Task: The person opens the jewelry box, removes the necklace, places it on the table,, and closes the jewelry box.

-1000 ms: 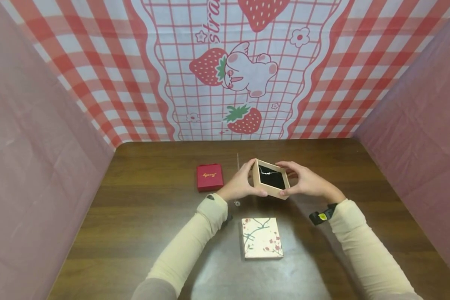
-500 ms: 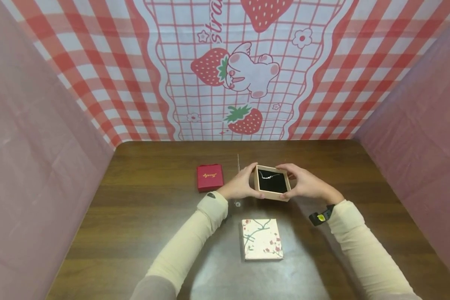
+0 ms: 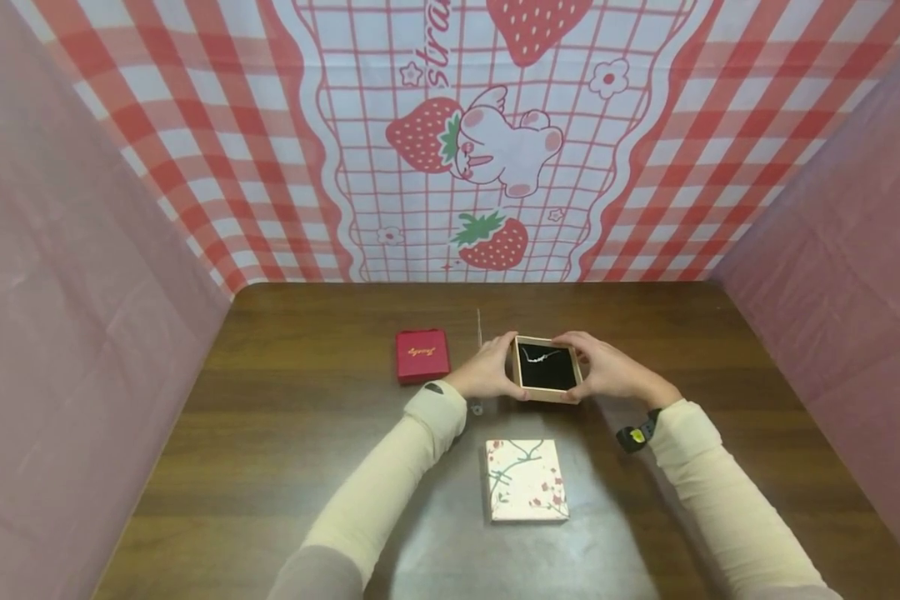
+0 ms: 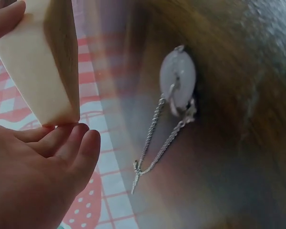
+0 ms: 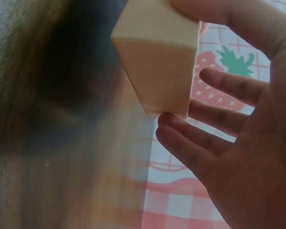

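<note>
Beige box point(image 3: 547, 397) is btwn 2 hands, L hand point(image 3: 487, 372) & R hand point(image 3: 607, 367) each gripping a side w/ thumb + fingertips, w/ wood table point(image 3: 307, 467) showing behind it & a gap in front b4 the floral square point(image 3: 527, 481). L wrist cam gets the pale pendant point(image 4: 178, 76) up close (tiny in head cam), but only head cam shows the silver chain point(image 3: 542, 357) inside the box.

2 cream sleeves point(image 3: 390, 475) — black wristband point(image 3: 643, 430)

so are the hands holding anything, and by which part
The open beige box, near its corners: left hand at its left ones, right hand at its right ones.
</note>
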`<move>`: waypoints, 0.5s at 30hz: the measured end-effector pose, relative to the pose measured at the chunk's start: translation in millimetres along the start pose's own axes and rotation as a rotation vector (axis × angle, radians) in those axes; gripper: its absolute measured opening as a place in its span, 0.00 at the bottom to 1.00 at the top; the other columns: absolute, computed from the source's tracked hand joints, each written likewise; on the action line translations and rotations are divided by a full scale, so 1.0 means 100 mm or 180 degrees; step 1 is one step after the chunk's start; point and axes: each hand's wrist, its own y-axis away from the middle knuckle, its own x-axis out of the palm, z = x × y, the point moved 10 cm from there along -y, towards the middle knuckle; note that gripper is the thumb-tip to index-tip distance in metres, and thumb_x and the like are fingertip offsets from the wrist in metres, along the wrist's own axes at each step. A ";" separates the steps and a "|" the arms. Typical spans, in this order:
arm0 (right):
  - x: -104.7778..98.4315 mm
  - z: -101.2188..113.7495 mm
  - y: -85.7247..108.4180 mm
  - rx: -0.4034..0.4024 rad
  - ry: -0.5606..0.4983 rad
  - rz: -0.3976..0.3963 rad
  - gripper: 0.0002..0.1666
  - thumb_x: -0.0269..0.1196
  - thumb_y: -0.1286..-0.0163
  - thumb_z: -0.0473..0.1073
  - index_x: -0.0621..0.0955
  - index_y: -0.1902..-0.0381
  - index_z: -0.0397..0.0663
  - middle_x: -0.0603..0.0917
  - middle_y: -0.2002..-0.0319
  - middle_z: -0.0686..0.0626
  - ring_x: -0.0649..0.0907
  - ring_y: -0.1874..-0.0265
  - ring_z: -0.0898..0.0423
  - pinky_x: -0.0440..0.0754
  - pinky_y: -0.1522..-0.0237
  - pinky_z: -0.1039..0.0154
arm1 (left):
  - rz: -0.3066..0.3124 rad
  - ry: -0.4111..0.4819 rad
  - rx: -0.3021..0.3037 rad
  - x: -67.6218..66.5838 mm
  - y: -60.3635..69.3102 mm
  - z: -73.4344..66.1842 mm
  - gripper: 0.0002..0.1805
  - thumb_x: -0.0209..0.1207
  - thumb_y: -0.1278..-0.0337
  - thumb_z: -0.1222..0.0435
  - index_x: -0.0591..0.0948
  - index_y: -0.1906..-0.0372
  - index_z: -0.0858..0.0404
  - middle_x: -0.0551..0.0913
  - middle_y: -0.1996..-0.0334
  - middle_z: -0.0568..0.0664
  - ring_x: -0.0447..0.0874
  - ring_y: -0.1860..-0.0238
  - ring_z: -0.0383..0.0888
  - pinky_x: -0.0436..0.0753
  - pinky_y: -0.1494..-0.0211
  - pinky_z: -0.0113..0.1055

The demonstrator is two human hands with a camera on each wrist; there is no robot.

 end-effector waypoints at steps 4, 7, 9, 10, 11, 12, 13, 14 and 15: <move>0.05 -0.06 -0.03 0.0031 0.0091 0.0030 0.51 0.77 0.60 0.40 0.70 0.36 0.34 0.72 0.39 0.35 0.79 0.49 0.40 0.79 0.47 0.43 | -0.0005 -0.0037 -0.0067 0.04 -0.03 0.04 0.62 0.77 0.68 0.56 0.54 0.25 0.65 0.65 0.29 0.58 0.64 0.29 0.52 0.65 0.25 0.44; 0.08 -0.10 -0.05 0.0027 0.0158 0.0039 0.52 0.77 0.60 0.41 0.70 0.36 0.34 0.72 0.39 0.34 0.79 0.49 0.41 0.79 0.48 0.44 | -0.0004 -0.0057 -0.0104 0.06 -0.06 0.06 0.63 0.78 0.68 0.56 0.53 0.25 0.65 0.64 0.27 0.58 0.64 0.28 0.53 0.64 0.25 0.44; 0.08 -0.12 -0.06 0.0042 0.0154 0.0036 0.52 0.78 0.60 0.41 0.69 0.35 0.35 0.72 0.39 0.34 0.79 0.49 0.42 0.80 0.48 0.45 | 0.0000 -0.0063 -0.0106 0.07 -0.08 0.06 0.64 0.78 0.68 0.57 0.52 0.25 0.65 0.63 0.27 0.58 0.63 0.28 0.54 0.64 0.25 0.45; 0.08 -0.13 -0.06 0.0042 0.0153 0.0035 0.53 0.78 0.60 0.41 0.69 0.35 0.35 0.72 0.39 0.34 0.78 0.50 0.42 0.80 0.49 0.45 | 0.0001 -0.0091 -0.0102 0.08 -0.10 0.06 0.64 0.78 0.68 0.57 0.52 0.24 0.65 0.63 0.27 0.58 0.63 0.28 0.54 0.63 0.24 0.45; 0.08 -0.14 -0.07 0.0045 0.0154 0.0034 0.53 0.78 0.60 0.40 0.69 0.35 0.35 0.72 0.40 0.34 0.78 0.50 0.42 0.80 0.50 0.46 | 0.0003 -0.0112 -0.0098 0.08 -0.11 0.07 0.64 0.78 0.68 0.57 0.52 0.24 0.65 0.63 0.27 0.58 0.63 0.28 0.54 0.63 0.24 0.45; 0.08 -0.15 -0.07 0.0044 0.0154 0.0033 0.53 0.78 0.61 0.40 0.68 0.35 0.35 0.72 0.40 0.34 0.78 0.50 0.42 0.80 0.50 0.46 | 0.0002 -0.0133 -0.0089 0.09 -0.13 0.07 0.63 0.78 0.68 0.57 0.52 0.24 0.65 0.64 0.27 0.58 0.64 0.28 0.54 0.63 0.24 0.45; 0.07 -0.15 -0.07 0.0046 0.0167 0.0016 0.53 0.77 0.61 0.40 0.68 0.35 0.35 0.73 0.40 0.34 0.78 0.50 0.42 0.80 0.50 0.46 | 0.0012 -0.0145 -0.0085 0.10 -0.14 0.07 0.63 0.77 0.67 0.57 0.52 0.24 0.65 0.64 0.27 0.58 0.64 0.28 0.54 0.63 0.25 0.45; 0.07 -0.16 -0.08 0.0043 0.0176 0.0004 0.53 0.77 0.61 0.39 0.68 0.35 0.35 0.73 0.40 0.34 0.78 0.49 0.41 0.79 0.49 0.45 | 0.0019 -0.0139 -0.0082 0.10 -0.15 0.07 0.63 0.77 0.67 0.57 0.53 0.25 0.65 0.64 0.28 0.58 0.64 0.28 0.54 0.63 0.25 0.45; 0.07 -0.17 -0.08 0.0035 0.0187 -0.0008 0.53 0.77 0.62 0.39 0.68 0.35 0.35 0.73 0.40 0.34 0.77 0.48 0.41 0.79 0.48 0.45 | 0.0026 -0.0142 -0.0084 0.11 -0.16 0.08 0.62 0.77 0.67 0.57 0.53 0.25 0.65 0.64 0.28 0.58 0.64 0.28 0.53 0.64 0.25 0.45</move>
